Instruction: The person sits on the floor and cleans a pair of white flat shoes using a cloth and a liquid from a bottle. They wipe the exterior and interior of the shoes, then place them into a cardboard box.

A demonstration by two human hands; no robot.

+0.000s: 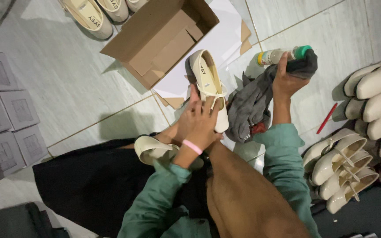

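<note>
My left hand (198, 122), with a pink band at the wrist, grips a cream flat shoe (208, 83) by its toe end, heel pointing away from me. My right hand (287, 79) is raised to the right of it and holds a grey cloth (252, 105) together with a small bottle with a green cap (281, 55), tipped sideways onto the cloth. A second cream shoe (153, 150) lies on my lap, just below my left wrist. Both sleeves are green.
An open cardboard box (162, 37) with white paper (219, 44) lies beyond the shoe. Several cream shoes (353, 163) are lined up at the right, more shoes (93, 15) at the top. Grey boxes (5, 119) stack at the left. A red pen (327, 118) lies on the tiled floor.
</note>
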